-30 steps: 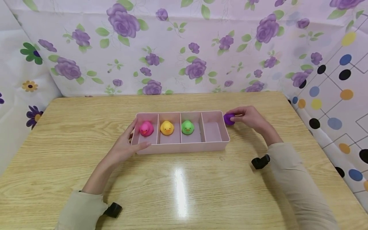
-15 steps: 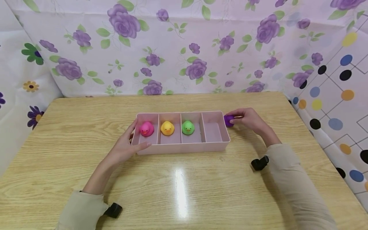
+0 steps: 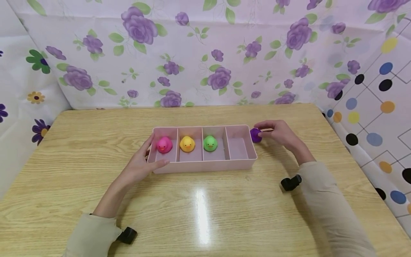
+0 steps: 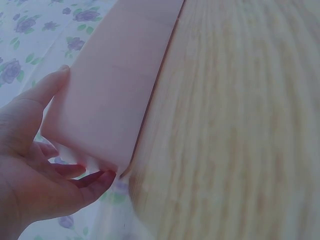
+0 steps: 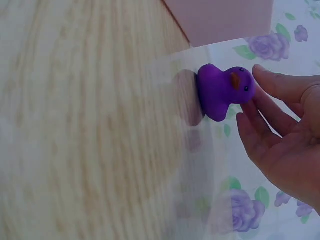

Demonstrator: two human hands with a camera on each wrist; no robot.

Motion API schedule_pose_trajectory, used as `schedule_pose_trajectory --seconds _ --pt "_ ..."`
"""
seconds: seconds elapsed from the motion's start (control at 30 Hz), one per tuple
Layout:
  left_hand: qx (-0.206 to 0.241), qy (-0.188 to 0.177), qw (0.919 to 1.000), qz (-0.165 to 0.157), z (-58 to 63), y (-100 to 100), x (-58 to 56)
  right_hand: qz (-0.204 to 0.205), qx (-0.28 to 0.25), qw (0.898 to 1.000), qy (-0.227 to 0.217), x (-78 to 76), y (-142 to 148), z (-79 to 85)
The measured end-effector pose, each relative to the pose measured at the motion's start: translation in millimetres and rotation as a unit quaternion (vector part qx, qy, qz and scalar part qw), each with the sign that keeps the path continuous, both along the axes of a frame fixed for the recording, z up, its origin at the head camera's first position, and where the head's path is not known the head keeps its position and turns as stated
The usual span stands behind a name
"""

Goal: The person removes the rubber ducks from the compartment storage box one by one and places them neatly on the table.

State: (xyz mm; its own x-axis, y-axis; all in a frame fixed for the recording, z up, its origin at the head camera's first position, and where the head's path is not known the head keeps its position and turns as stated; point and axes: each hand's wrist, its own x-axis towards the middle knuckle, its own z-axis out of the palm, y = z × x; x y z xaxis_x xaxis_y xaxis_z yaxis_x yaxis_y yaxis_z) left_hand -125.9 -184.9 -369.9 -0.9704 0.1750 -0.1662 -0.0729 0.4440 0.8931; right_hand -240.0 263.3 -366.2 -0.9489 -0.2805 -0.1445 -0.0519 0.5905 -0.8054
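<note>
Your left hand point(image 3: 139, 163) holds the left end of the pink box point(image 3: 205, 166). Your right hand point(image 3: 278, 133), half open, is at the purple duck point(image 5: 216, 94) beside the box's right end; I can't tell if it's pinching.

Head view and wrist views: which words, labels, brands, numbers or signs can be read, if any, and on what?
None: no text is readable on the pink tray, pink duck, yellow duck, green duck, purple duck or table. The back covering bears printed flowers; the dotted covering, dots and lines.
</note>
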Motion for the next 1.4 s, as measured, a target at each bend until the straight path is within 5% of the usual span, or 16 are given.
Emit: schedule_pose_trajectory --seconds 0.6,1.4 --pt "0.0 -0.003 1.0 0.0 -1.1 0 -0.6 -0.003 -0.004 0.995 0.098 14.7 -17 19.5" --pt "0.0 -0.003 1.0 0.005 -4.3 -1 -1.9 0.056 0.05 0.992 0.103 28.5 -52 44.8"
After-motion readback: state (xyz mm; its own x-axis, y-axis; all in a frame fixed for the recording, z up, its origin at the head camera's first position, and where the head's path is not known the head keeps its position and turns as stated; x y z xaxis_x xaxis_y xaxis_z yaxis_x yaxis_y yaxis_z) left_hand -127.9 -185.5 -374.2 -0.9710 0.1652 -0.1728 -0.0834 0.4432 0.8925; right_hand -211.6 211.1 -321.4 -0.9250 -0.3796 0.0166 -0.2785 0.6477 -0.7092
